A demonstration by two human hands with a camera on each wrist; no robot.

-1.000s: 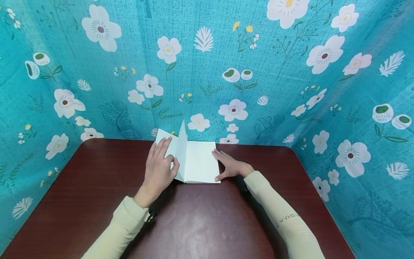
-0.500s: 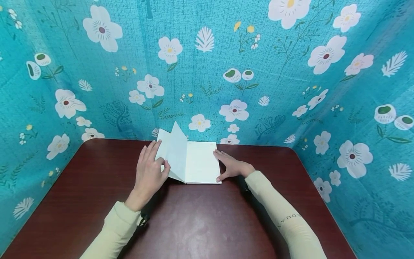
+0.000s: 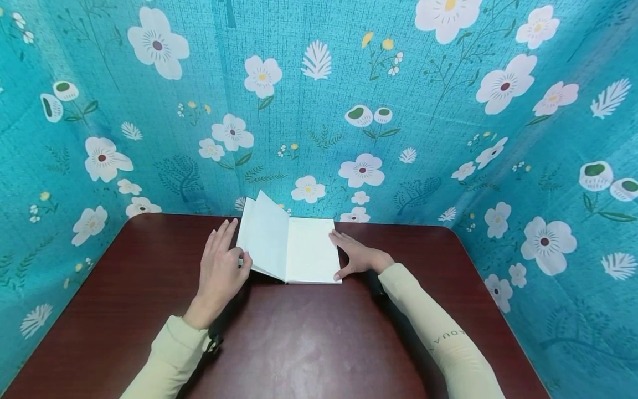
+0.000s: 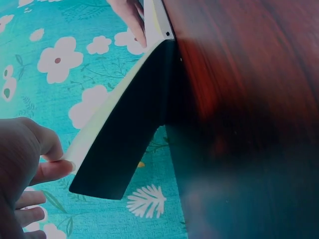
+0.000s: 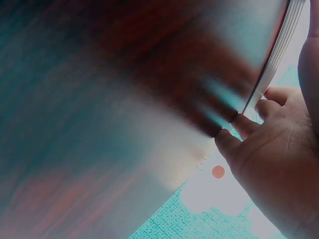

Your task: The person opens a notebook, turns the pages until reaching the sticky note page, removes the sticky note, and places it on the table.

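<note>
A notebook is found lying open at the far middle of the counter, close to the flowered backdrop. One page is seen raised and slanting to the left, not yet laid flat. Its outer edge is pinched between the thumb and fingers of the left hand. The right hand is rested with straight fingers against the right edge of the notebook, steadying it. The page turn is judged to be mostly done; the page remains to be pressed down onto the left side.
</note>
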